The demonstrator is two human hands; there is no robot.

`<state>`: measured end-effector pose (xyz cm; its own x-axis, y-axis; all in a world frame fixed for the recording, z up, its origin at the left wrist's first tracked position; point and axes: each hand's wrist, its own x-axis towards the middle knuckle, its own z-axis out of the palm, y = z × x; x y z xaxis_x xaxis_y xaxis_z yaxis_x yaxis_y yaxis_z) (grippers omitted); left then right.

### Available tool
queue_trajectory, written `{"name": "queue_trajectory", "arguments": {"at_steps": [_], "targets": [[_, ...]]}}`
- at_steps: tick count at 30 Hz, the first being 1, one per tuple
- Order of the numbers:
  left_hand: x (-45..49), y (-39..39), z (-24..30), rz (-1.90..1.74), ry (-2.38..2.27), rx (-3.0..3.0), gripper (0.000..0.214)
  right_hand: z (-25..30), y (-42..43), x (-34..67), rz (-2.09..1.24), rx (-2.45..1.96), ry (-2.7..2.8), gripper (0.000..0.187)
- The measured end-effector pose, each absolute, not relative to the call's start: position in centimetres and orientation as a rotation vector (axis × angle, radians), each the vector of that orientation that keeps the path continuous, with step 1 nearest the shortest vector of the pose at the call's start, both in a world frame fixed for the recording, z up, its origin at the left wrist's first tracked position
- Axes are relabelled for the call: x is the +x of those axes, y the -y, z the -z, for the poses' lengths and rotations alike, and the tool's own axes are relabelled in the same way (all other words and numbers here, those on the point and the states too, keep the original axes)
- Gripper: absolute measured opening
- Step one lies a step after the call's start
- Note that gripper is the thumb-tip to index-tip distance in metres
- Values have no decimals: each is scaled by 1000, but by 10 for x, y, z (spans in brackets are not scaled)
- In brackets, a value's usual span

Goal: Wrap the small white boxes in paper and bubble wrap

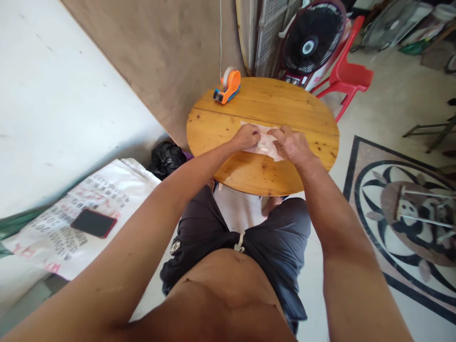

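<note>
A clear plastic bag (265, 142) with something pale inside lies on the round wooden table (228, 128) in front of me. My left hand (245, 137) is closed with its fingers pinching the bag's left side. My right hand (291, 144) is closed on the bag's right side, knuckles up. An orange tape dispenser (228, 86) with a white roll stands apart at the table's far left edge.
A black fan (310, 42) and a red plastic chair (347, 73) stand behind the table. A brown board leans on the wall at left. A printed white sack (67, 223) with a dark phone (93, 222) on it lies at left, beside a black bag (166, 159).
</note>
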<state>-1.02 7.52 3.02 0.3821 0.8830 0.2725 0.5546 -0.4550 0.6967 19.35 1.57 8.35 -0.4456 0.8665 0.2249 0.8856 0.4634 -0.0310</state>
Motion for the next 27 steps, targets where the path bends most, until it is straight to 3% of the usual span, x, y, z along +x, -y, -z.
{"name": "queue_trajectory", "arguments": {"at_steps": [4,15,27], "targets": [[-11,-76,-28,-885,-1210,2155,19,-80,-30,197,19,-1498,2586,45],[-11,-70,-31,-860,-1224,2192,19,-53,-71,205,-541,-1487,1992,23],[-13,-60,-22,-795,-1154,2404,23,-58,-71,191,-974,-1390,1792,33]]}}
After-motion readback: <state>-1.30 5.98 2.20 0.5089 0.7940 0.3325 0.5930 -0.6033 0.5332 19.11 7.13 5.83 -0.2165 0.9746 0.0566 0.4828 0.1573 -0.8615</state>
